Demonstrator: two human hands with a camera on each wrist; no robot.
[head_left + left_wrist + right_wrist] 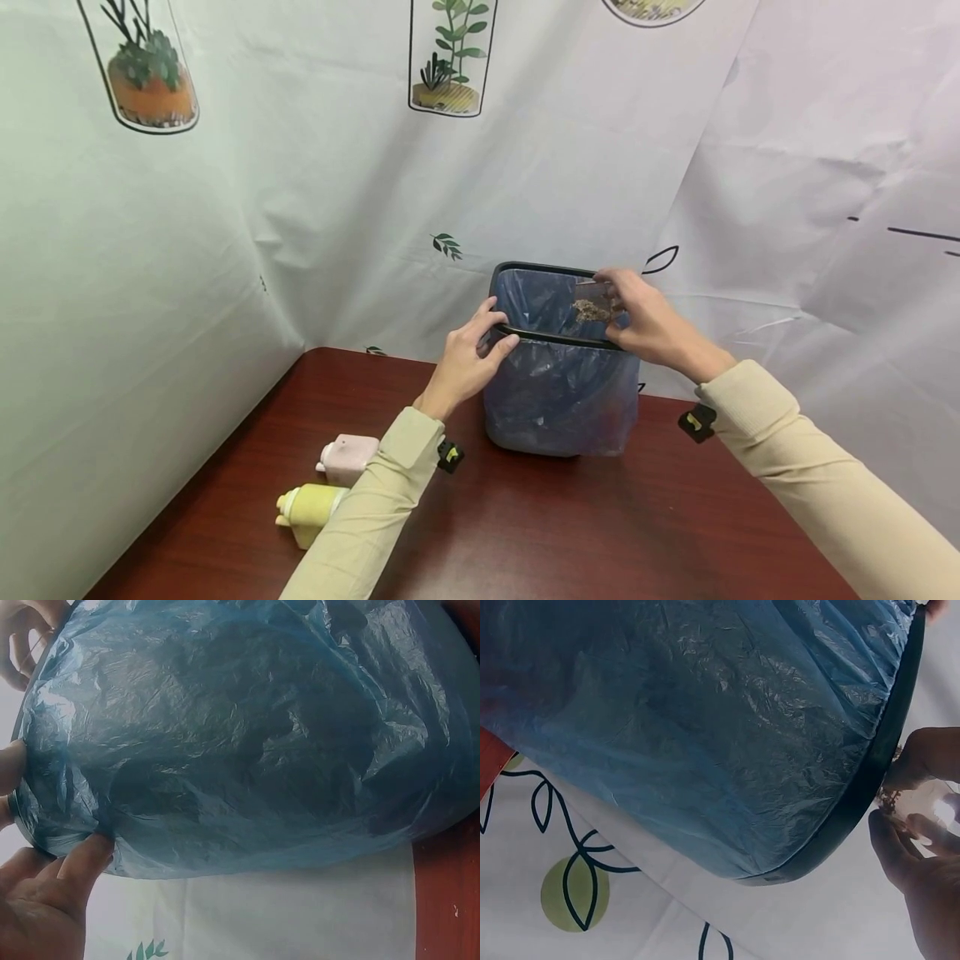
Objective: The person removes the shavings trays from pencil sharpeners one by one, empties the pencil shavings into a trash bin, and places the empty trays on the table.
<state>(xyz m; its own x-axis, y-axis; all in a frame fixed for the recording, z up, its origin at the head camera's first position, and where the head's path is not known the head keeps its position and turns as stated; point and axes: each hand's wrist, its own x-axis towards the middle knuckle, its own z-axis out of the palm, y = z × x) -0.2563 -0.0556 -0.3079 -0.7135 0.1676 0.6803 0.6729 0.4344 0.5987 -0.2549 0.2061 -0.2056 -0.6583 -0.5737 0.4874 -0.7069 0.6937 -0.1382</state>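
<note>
A trash bin with a black rim (558, 337) and a blue plastic liner (558, 400) stands upright on the table. At the rim's left corner my left hand (465, 362) grips the edge, thumb on the near outer side. My right hand (651, 323) holds a small clear cup (594, 292), tipped sideways over the bin's mouth. Brown crumbly bits (588, 312) lie in the cup by its opening. In the right wrist view, fingers and thumb pinch the clear cup (919, 799) just beyond the rim. What lies at the bin's bottom is hidden.
To the left on the dark red table (600, 525) lie a pink bottle-like item (351, 457) and a yellow one (311, 507), the latter partly behind my left sleeve. A white cloth wall (337, 208) with printed plants closes off the back and sides.
</note>
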